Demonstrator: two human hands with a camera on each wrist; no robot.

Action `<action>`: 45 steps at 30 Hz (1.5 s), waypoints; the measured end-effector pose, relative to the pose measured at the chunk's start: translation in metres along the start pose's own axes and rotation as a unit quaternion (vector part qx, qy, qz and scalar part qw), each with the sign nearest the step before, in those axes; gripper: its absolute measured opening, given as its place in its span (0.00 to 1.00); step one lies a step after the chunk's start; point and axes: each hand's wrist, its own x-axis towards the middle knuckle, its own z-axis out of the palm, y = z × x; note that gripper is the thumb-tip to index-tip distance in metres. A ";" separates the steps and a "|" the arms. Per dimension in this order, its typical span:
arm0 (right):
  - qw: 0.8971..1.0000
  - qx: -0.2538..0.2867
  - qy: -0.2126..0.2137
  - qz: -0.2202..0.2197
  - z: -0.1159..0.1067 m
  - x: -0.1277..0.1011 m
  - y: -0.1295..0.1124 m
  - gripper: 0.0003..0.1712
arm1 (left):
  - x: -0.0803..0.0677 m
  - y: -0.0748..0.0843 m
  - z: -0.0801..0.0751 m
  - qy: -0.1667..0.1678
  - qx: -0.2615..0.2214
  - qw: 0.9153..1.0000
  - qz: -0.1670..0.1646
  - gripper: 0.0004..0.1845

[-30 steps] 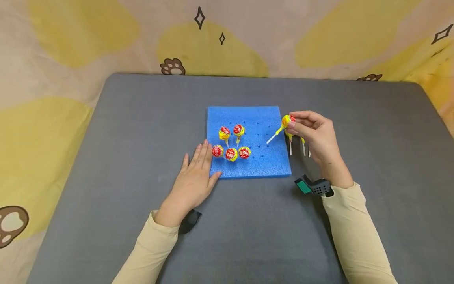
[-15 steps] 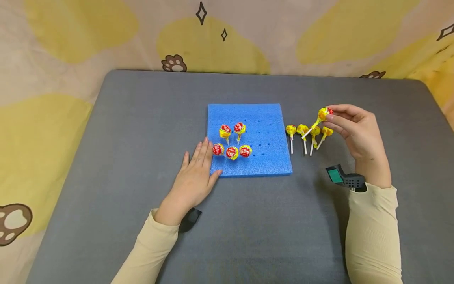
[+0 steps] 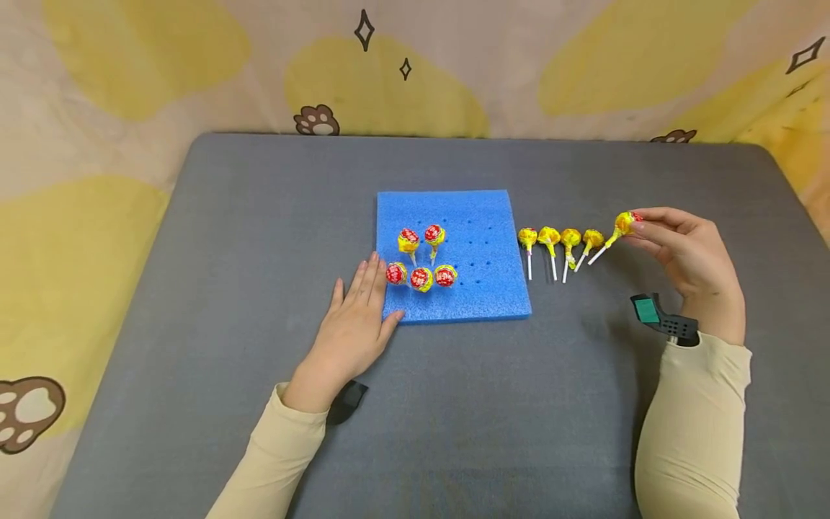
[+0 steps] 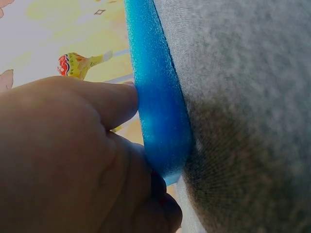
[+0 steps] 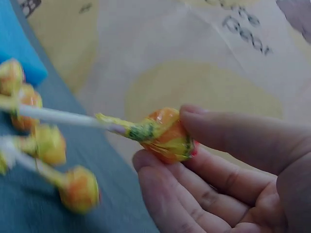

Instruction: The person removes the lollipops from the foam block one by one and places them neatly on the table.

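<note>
your right hand [image 3: 697, 256] pinches the wrapped head of one lollipop [image 3: 624, 223] between thumb and fingertips, near the right edge of the grey table [image 3: 194, 303]. its white stick points away from the grip, down and to the left, toward the loose row; long axis runs slantwise, head high at the fingers, stick tip low. the right wrist view confirms the pinch: thumb on top, fingers under the orange-yellow wrapper.

loose row on the table [image 3: 559, 245]: four lollipops, heads up-table, sticks toward you, lying between the foam block's right edge and the held one. the held lollipop sits just beside the rightmost of these four, at the row's right end; whether its stick touches the table cannot be told.

blue foam block [image 3: 483, 216], mid-table: five lollipops [image 3: 420, 258] stuck in it, two behind, three in front, all in its left half; empty holes show to the right.

your left hand [image 3: 353, 328] lies flat, fingers straight, pressing against the block's front left corner, holding nothing. right hand is the nearer to the row.

counts: ten lollipops in all; one block.
</note>
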 end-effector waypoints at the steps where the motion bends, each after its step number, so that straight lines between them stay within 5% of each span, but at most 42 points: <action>1: 1.000 -0.008 0.003 0.010 -0.004 0.000 0.002 0.07 | 0.000 0.000 0.000 -0.002 0.000 1.000 -0.001 0.40; 9: 0.993 -0.081 -0.008 0.087 -0.032 0.002 0.022 0.10 | -0.003 -0.001 -0.001 -0.004 0.001 1.000 -0.004 0.41; 14: 0.974 -0.197 0.001 0.117 -0.034 0.003 0.025 0.08 | -0.004 -0.001 0.000 -0.005 0.000 1.000 -0.005 0.41; 24: 0.942 -0.316 0.021 0.114 -0.029 0.002 0.024 0.07 | -0.002 -0.001 -0.001 -0.007 0.001 1.000 -0.005 0.41; 28: 0.937 -0.326 0.032 0.121 -0.031 -0.001 0.022 0.07 | 0.000 0.002 0.000 -0.009 0.000 1.000 -0.004 0.41; 37: 0.947 -0.296 0.037 0.117 -0.035 -0.001 0.020 0.07 | 0.002 0.003 0.000 -0.010 0.007 1.000 -0.003 0.40; 45: 0.931 -0.352 0.030 0.093 -0.029 0.003 0.022 0.06 | 0.001 0.000 -0.001 -0.010 0.008 1.000 -0.008 0.40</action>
